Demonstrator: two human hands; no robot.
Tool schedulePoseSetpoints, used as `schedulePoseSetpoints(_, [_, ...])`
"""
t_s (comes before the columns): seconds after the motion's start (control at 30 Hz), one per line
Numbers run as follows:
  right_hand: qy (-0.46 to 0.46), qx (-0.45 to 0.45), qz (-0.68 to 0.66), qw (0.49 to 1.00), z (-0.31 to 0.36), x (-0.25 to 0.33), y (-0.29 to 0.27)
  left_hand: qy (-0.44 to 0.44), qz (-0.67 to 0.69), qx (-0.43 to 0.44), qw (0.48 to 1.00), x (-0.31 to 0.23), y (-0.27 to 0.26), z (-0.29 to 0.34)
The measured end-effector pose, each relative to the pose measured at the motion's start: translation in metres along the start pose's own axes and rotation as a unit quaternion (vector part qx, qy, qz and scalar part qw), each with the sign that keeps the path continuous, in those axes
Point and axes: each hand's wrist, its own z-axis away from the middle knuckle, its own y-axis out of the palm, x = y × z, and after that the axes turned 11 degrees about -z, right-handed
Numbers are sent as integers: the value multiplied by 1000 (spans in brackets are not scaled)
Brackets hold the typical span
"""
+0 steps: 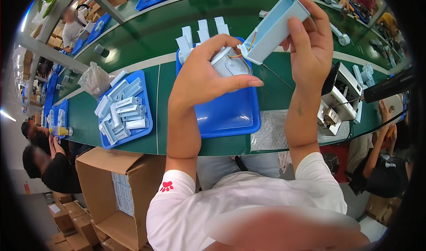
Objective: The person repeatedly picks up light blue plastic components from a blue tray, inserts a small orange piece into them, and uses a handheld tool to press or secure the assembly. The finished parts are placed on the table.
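My left hand point(202, 73) grips a rounded, pale grey-blue fan housing point(230, 64), thumb stretched along its near side. In my right hand point(313, 45) is a long light-blue handle shell point(277, 29), raised and tilted with its hollow side showing. Thin red and yellow wires point(252, 41) run from the housing into the shell's lower end. Both parts are held above a blue tray point(228, 120). At that tray's far end stand several light-blue parts point(203, 29), partly hidden behind my left hand.
Left of me, a blue tray point(148, 133) holds several light-blue handle pieces point(126, 109), beside a clear plastic bag point(95, 80). A metal machine point(339, 96) stands at right, near bubble wrap point(270, 133). A cardboard box point(100, 184) sits below the table's edge. Other people work on both sides.
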Motion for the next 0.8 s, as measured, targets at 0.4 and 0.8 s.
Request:
schedulePoseSetpoints(0.4, [-284, 89, 146, 943, 9, -10, 34, 31, -55, -152, 986, 6, 11, -8])
schedulePoseSetpoints(0.8, [-313, 86, 153, 933, 13, -12, 34, 136, -116, -189, 965, 10, 19, -12])
